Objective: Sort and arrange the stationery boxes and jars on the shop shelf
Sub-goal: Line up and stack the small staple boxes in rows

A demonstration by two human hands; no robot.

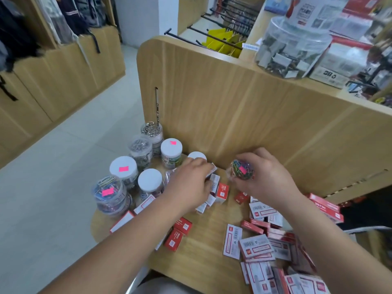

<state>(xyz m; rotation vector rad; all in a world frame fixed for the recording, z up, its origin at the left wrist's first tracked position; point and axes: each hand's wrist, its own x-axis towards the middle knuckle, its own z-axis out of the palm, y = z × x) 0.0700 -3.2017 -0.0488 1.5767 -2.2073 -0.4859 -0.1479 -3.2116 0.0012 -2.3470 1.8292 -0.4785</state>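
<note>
Our R hand [268, 177] has its grip curled round a clear jar of coloured clips [241, 169] w/ a pink sticker, at 12 o'clock on the shelf [203, 247], near the back panel [233, 113]. Our L hand [191, 183], just beside it at 11, has its grip pinched on a small white box [212, 167] above a few upright ones. Lidded jars [150, 180] cluster at 9–10 o'clock; red-white boxes [256, 248] lie scattered at 4–5.

jars [135, 166] crowd left, boxes [258, 247] right, bare shelf [203, 240] between
</note>
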